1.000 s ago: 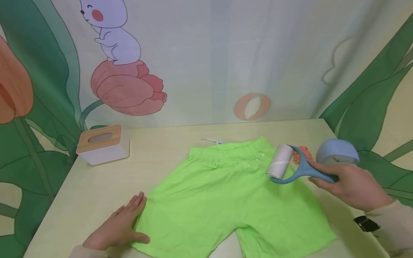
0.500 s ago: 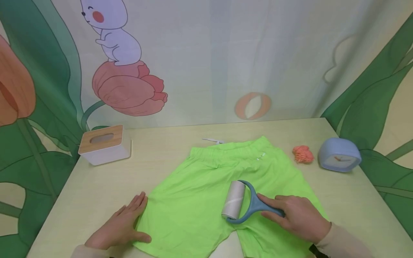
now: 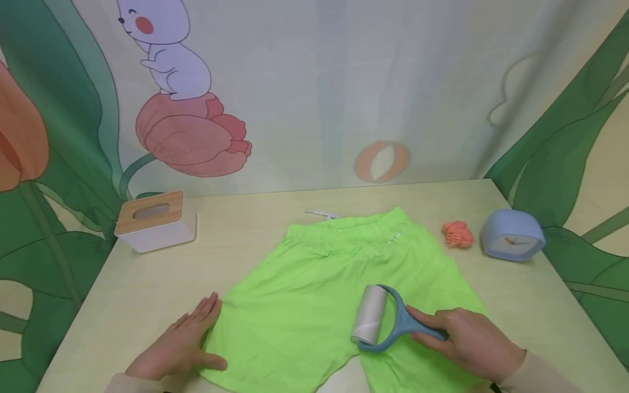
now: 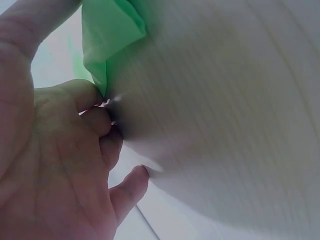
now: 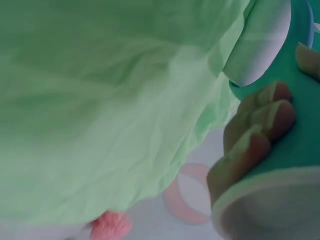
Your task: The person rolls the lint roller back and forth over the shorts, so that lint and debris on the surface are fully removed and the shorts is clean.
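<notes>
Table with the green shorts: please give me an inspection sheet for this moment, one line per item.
Surface: pale table, wood-like grain.
Job's things: green shorts spread out, lightly wrinkled; lint roller over them near the crotch.
Clutter: tissue box far left; coral-colored bundle and clock far right.
Hands: left hand rests at the shorts' leg edge; right hand grips the roller's handle.
Cables: none identifiable; thin white piece behind the waistband, nature unclear.
Surroundings: curtain printed with flowers and an animal.
</notes>
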{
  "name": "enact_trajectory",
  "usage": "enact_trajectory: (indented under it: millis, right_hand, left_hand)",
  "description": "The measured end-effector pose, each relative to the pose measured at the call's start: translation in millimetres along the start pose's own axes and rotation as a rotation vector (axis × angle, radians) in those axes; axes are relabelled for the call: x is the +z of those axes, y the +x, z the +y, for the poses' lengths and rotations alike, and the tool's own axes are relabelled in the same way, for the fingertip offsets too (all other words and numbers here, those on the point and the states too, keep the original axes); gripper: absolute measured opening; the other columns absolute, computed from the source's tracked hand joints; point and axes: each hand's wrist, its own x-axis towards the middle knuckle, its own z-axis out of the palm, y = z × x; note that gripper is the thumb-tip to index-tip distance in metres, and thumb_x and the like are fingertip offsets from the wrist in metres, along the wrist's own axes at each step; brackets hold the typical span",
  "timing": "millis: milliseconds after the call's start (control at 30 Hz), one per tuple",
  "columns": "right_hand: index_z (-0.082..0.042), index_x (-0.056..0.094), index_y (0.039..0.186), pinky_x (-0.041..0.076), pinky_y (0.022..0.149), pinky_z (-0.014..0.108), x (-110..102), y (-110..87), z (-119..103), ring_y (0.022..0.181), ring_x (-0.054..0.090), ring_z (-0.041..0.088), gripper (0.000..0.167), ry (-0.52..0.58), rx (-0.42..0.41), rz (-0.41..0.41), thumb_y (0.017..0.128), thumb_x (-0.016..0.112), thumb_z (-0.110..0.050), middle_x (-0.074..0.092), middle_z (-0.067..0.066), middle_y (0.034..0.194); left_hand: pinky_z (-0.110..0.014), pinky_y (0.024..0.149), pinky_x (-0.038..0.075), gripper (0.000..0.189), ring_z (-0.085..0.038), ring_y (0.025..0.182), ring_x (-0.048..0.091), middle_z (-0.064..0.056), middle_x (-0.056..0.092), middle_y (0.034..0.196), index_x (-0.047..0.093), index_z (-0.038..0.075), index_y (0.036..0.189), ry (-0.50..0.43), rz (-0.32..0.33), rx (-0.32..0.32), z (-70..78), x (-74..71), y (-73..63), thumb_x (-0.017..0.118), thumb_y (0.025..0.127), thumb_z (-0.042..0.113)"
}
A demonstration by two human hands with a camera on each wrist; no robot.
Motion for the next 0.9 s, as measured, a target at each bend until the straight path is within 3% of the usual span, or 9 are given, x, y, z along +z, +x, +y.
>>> enact_trajectory:
  millis: [200, 400, 567, 767, 900]
  right_hand:
    - [-0.019, 0.064, 0.131, 0.028, 0.043, 0.015, -10, -25.8, 13, 0.049, 0.028, -0.006, 0.048, -0.055, 0.049, -0.009, 0.086, 0.072, -0.037, 0.032, -0.021, 0.058]
    - [-0.019, 0.062, 0.133, 0.033, 0.05, 0.019, -19, -50.3, 32, 0.055, 0.034, -0.003, 0.051, -0.067, 0.177, -0.131, 0.084, 0.074, -0.029, 0.039, -0.017, 0.062]
    - [-0.023, 0.063, 0.132, 0.035, 0.054, 0.022, -25, -67.8, 48, 0.059, 0.037, 0.002, 0.054, -0.13, 0.333, -0.221, 0.08, 0.077, -0.027, 0.042, -0.011, 0.065]
    - [-0.028, 0.065, 0.13, 0.033, 0.053, 0.024, -34, -85.7, 64, 0.06, 0.038, 0.004, 0.053, -0.155, 0.409, -0.251, 0.079, 0.078, -0.034, 0.045, -0.012, 0.068]
    - [-0.027, 0.065, 0.129, 0.032, 0.053, 0.026, -38, -95.8, 74, 0.062, 0.041, 0.008, 0.053, -0.167, 0.465, -0.278, 0.078, 0.079, -0.028, 0.046, -0.009, 0.071]
  left_hand:
    - [-0.065, 0.11, 0.019, 0.128, -0.042, 0.145, 0.012, -0.023, 0.012, 0.159, 0.02, -0.007, 0.151, 0.005, 0.006, -0.008, -0.4, -1.9, 0.7, 0.075, 0.062, 0.067]
    - [-0.067, 0.108, 0.02, 0.128, -0.044, 0.144, 0.012, -0.026, 0.012, 0.158, 0.02, -0.009, 0.15, 0.008, -0.003, 0.002, -1.2, -0.8, 2.9, 0.076, 0.062, 0.065]
    - [-0.067, 0.108, 0.018, 0.13, -0.043, 0.145, 0.01, -0.025, 0.01, 0.159, 0.019, -0.008, 0.151, -0.004, -0.019, -0.024, -0.8, 0.7, 5.1, 0.076, 0.06, 0.066]
    - [-0.068, 0.108, 0.018, 0.131, -0.043, 0.144, 0.01, -0.025, 0.012, 0.158, 0.021, -0.009, 0.15, -0.009, -0.006, -0.022, -1.0, 0.9, 4.4, 0.076, 0.059, 0.066]
    - [-0.068, 0.108, 0.019, 0.13, -0.044, 0.144, 0.01, -0.026, 0.011, 0.158, 0.02, -0.009, 0.15, -0.01, -0.015, -0.022, 0.1, 0.5, 5.5, 0.077, 0.059, 0.065]
